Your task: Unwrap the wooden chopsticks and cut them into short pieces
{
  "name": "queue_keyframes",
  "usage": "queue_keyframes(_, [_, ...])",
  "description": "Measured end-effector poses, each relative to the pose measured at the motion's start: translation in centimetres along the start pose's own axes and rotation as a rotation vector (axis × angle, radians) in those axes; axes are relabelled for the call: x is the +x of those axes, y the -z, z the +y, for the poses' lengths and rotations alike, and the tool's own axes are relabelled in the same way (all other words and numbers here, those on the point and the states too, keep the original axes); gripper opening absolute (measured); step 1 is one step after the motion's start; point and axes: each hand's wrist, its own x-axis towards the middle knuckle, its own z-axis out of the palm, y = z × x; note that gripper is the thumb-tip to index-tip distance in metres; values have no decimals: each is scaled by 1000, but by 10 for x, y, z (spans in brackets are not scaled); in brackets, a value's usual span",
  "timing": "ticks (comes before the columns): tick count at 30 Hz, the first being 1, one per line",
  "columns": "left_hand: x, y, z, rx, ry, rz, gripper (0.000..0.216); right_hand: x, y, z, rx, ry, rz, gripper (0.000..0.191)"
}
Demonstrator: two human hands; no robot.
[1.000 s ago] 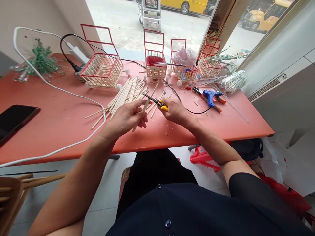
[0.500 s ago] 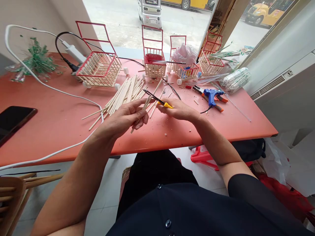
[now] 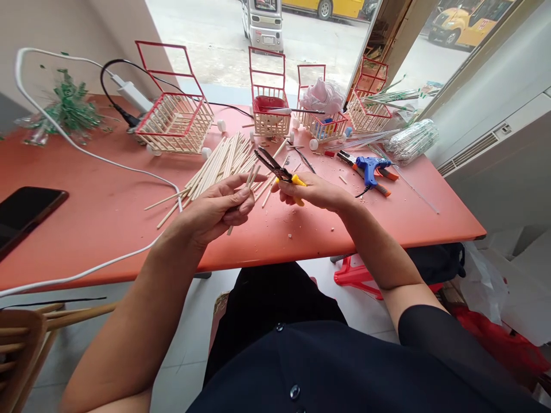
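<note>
While the left hand (image 3: 217, 209) is pinching a wooden stick (image 3: 249, 179), the right hand (image 3: 316, 192) is gripping open cutters (image 3: 275, 168), a cut likely requiring closer blade alignment.

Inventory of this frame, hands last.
table: 1, salmon, under everything
stick carts: 4, wood with red frames, far side
loose sticks: a pile, pale wood, table centre
glue gun: 1, blue, right of centre
phone: 1, black, left edge
white cable: 1, across left half
wrapped bundle: 1, silvery, far right
cutters: 1, yellow handles, in right hand
stick: 1, pale wood, in left hand
left hand: 1, pinching stick
right hand: 1, gripping cutters
</note>
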Motion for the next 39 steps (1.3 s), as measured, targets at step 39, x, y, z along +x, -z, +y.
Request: queue_keyframes(39, [57, 2, -3, 682, -195, 546, 10, -4, 7, -10, 524, -20, 26, 71])
